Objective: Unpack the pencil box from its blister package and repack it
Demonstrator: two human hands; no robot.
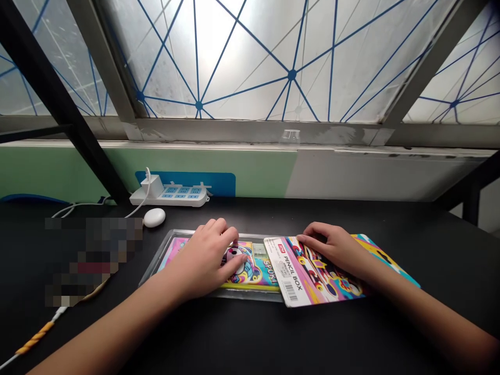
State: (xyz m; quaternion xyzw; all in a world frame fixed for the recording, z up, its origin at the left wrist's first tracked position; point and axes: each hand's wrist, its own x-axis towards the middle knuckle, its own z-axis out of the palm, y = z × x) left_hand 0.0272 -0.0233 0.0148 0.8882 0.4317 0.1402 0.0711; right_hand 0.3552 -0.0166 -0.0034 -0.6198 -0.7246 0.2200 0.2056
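A clear plastic tray [156, 260] lies on the black table, holding a colourful pencil box [253, 268] with a cartoon figure. My left hand [213, 255] rests over the pencil box, its thumb and fingers apart. A printed card [291, 271] reading "PENCIL BOX" overlaps the tray's right part. On the card's upper edge lies my right hand [336, 245], thumb and forefinger close together there; its other fingers are partly hidden. Behind that hand, another colourful piece [385, 255] sticks out to the right.
A white power strip [175, 195] with a plugged-in charger stands by the wall. Near it lies a white oval object [154, 217]. A blurred-out item [94, 260] with a cable is at the left. Black frame bars [74, 120] slant at both sides.
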